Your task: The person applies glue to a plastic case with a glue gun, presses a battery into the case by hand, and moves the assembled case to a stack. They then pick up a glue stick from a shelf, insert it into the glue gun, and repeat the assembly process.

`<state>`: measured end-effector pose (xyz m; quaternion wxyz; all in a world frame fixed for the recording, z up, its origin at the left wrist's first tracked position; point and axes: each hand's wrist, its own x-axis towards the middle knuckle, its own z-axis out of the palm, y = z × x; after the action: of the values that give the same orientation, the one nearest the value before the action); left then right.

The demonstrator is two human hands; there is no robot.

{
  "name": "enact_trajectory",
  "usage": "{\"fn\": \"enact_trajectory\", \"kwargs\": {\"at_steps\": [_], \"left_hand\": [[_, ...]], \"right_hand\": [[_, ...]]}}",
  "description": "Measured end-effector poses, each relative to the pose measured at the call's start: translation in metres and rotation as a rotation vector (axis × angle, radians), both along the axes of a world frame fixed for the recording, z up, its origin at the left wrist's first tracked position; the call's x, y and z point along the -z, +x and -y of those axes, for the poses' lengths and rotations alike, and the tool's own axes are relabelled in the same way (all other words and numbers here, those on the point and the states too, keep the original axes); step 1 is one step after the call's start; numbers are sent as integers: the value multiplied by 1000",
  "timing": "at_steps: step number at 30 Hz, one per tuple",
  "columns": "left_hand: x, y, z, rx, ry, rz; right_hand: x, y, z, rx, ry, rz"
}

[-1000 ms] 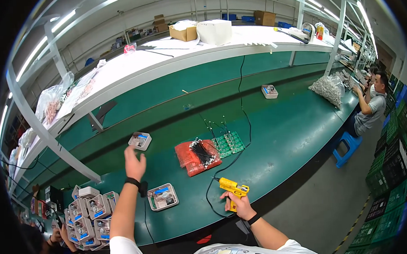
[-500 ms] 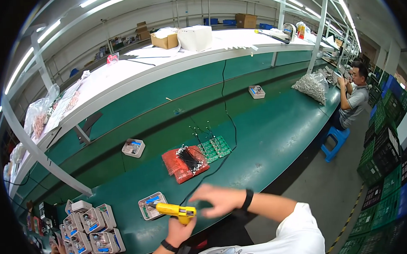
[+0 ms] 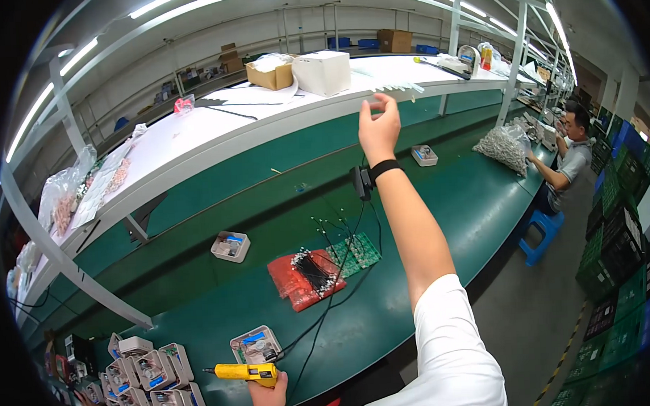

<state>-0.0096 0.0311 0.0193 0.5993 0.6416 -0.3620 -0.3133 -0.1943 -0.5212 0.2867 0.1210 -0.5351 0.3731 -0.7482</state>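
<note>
My left hand [image 3: 269,398] is closed round the handle of a yellow hot glue gun [image 3: 244,372], its dark nozzle pointing left. Just beyond the gun lies a pale tray [image 3: 256,344] with small parts, among them a blue piece. My right hand [image 3: 380,132] is raised at the front edge of the upper shelf, thumb and fingers curved but apart, with nothing visible between them. Beside its fingertips, several thin translucent sticks [image 3: 407,88] jut over the shelf edge. A black strap with a small black box [image 3: 361,183] circles my right wrist.
Stacked part trays [image 3: 154,370] stand at lower left. Red packets [image 3: 299,280], black wires and green circuit boards [image 3: 356,254] lie mid-bench. Black cords cross the bench. A white box [image 3: 323,72] stands on the shelf [image 3: 192,140]. At right, a co-worker [image 3: 571,163] sits near a bulging bag [image 3: 502,148].
My right hand has moved up and away from beside the glue gun to the shelf edge. My left hand has lowered the gun leftward, off the tray. The view has shifted slightly.
</note>
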Motion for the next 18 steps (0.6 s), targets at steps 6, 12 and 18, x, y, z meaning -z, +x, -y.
{"fn": "enact_trajectory", "kwargs": {"at_steps": [6,12,18], "left_hand": [[16,14,3,-38,-54,59],[20,27,9,8,-87,66],[7,18,3,-8,-79,-12]], "right_hand": [[-14,15,37,399,-37,-145],[-8,2,65,358,-66,-139],[0,-10,37,142,-30,5]]}}
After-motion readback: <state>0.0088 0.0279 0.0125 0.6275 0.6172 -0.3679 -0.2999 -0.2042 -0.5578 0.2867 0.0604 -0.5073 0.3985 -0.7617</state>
